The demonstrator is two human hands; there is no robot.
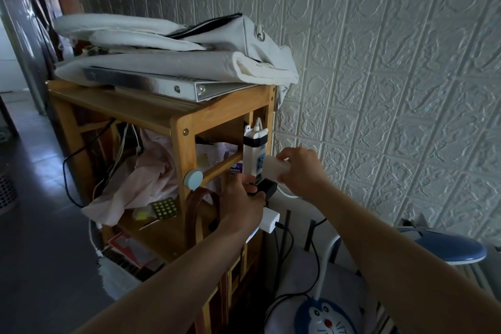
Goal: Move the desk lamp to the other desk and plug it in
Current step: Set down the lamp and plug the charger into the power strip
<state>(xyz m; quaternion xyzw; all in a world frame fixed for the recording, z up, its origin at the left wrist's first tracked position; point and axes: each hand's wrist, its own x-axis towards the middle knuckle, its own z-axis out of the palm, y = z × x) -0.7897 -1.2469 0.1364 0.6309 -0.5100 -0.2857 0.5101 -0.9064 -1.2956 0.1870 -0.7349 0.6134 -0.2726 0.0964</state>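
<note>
A white power strip (pixel 253 150) hangs upright on the side of a wooden shelf unit (pixel 151 114). My right hand (pixel 301 168) grips a white plug adapter (pixel 275 168) pressed against the strip. My left hand (pixel 241 198) holds the strip's lower end beside a black adapter (pixel 267 188). Another white charger (pixel 269 218) is plugged in lower down. The desk lamp stands at the lower right, with a blue cartoon-cat base (pixel 325 317), a white neck and a blue head (pixel 447 247).
A binder (pixel 162 87), folded white cloths and a white bag (pixel 233 32) lie on top of the shelf unit. Its shelves hold pink cloth, pill blisters and cables. A textured white wall (pixel 393 76) is at right. Dark floor lies at left.
</note>
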